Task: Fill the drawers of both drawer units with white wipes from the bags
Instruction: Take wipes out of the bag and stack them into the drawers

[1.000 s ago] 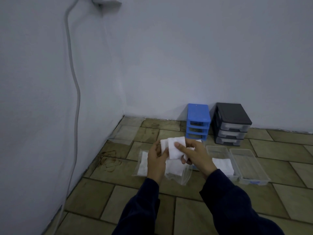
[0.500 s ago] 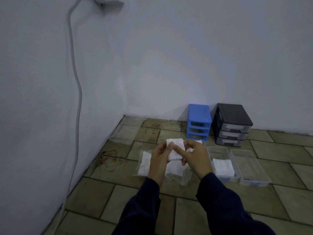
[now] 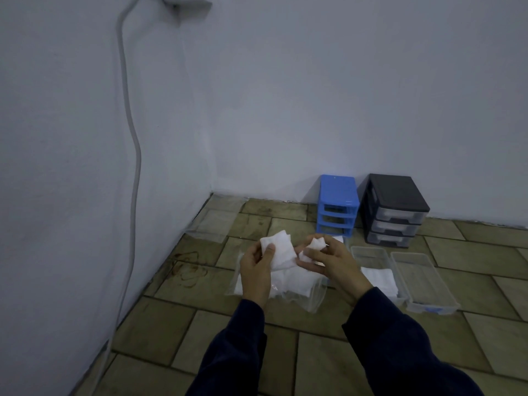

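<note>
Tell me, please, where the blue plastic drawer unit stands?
In the head view, the blue plastic drawer unit stands against the far wall, just left of the black drawer unit.

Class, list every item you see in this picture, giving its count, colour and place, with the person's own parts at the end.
blue drawer unit: one, blue, against the back wall, slots open.
black drawer unit: one, black with clear drawers, right of the blue one.
clear trays: two, clear, on the floor at right; the left one holds white wipes.
bags: clear, on the floor under the hands.
cable: one, grey, down the left wall.
left hand: holds a white wipe.
right hand: pinches a smaller white wipe.
</note>
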